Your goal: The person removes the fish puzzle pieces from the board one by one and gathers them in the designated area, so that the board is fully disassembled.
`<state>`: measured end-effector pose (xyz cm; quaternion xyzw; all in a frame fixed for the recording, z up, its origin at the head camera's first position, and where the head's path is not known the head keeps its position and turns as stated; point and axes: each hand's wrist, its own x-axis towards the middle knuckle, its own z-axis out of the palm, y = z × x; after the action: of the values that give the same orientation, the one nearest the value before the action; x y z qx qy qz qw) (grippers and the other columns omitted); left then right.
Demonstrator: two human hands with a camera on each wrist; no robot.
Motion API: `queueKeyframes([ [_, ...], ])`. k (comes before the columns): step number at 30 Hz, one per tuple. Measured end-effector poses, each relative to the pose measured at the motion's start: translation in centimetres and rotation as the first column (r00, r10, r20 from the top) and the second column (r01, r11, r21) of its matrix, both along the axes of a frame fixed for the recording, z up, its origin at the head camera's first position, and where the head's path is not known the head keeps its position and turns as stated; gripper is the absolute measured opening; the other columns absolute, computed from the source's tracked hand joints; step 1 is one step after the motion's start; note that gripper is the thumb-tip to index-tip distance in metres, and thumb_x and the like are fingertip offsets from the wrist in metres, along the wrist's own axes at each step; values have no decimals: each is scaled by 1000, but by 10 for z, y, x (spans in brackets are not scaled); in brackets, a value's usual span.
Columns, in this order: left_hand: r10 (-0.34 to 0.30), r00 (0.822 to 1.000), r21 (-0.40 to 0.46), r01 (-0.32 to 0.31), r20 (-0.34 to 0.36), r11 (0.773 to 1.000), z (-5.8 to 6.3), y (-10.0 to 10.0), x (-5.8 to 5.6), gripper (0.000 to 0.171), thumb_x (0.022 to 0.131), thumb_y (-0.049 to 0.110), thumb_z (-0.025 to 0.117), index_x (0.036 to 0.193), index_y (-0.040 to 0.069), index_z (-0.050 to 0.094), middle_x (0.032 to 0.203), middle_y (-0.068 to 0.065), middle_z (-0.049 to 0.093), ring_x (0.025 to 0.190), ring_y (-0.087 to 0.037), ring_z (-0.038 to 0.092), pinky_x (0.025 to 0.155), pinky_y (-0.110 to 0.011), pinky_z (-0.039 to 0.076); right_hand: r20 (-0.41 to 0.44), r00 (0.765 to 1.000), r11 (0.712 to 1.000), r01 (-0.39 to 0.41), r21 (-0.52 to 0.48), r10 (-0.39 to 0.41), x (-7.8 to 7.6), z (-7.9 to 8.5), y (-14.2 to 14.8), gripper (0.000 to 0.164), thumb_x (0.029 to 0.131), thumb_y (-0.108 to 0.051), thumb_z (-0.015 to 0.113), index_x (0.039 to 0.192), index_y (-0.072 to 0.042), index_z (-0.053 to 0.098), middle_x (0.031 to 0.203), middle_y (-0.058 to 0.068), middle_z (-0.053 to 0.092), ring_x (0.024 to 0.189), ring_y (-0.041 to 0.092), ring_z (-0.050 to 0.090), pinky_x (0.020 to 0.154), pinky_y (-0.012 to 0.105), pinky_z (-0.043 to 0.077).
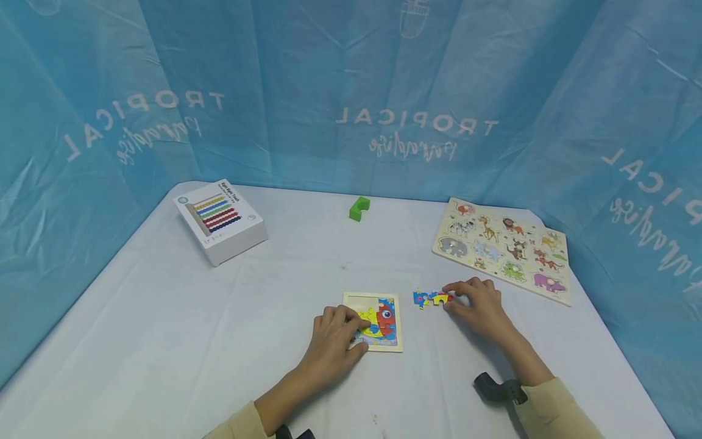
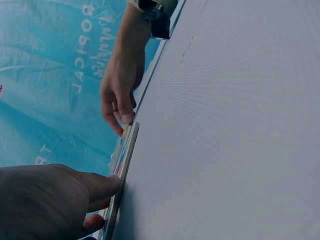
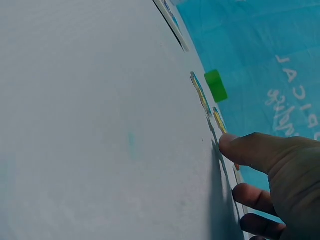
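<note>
- The tray (image 1: 400, 323), holding a part-filled fish puzzle, lies under the left hand (image 1: 331, 347) (fingers relaxed and part-spread), which rests on it with one finger reaching over the pieces and the thumb by the near edge.
- The right hand (image 1: 479, 305) pinches a yellow piece (image 1: 440, 300) between thumb and fingers, to the right of the tray; a blue piece (image 1: 420, 299) lies just left of it.
- Only the head view shows the puzzle's picture and the face of the box (image 1: 222, 216); it also shows the animal board (image 1: 501, 250) whole, beyond the right hand.
- The right wrist view shows a shadow below the pinched piece, and the green block (image 3: 216, 86) beyond.
- The left hand hides the tray's lower left corner.
- The left wrist view shows the tray edge-on (its pieces hard to make out) and cuts off the left hand.
</note>
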<state>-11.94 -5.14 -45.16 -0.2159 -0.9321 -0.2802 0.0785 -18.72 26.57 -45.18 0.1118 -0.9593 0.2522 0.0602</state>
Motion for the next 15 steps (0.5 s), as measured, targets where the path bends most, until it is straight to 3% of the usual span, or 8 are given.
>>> queueKeyframes([
  [15, 5, 1000, -2, -5, 5, 1000, 1, 1, 0, 31, 79, 22, 71, 109, 15, 69, 110, -3, 54, 105, -21, 41, 87, -41, 32, 14, 1000, 1000, -21, 22, 20, -1, 1, 0, 29, 78, -22, 76, 107, -23, 70, 96, 7, 56, 92, 24, 38, 77, 40, 25],
])
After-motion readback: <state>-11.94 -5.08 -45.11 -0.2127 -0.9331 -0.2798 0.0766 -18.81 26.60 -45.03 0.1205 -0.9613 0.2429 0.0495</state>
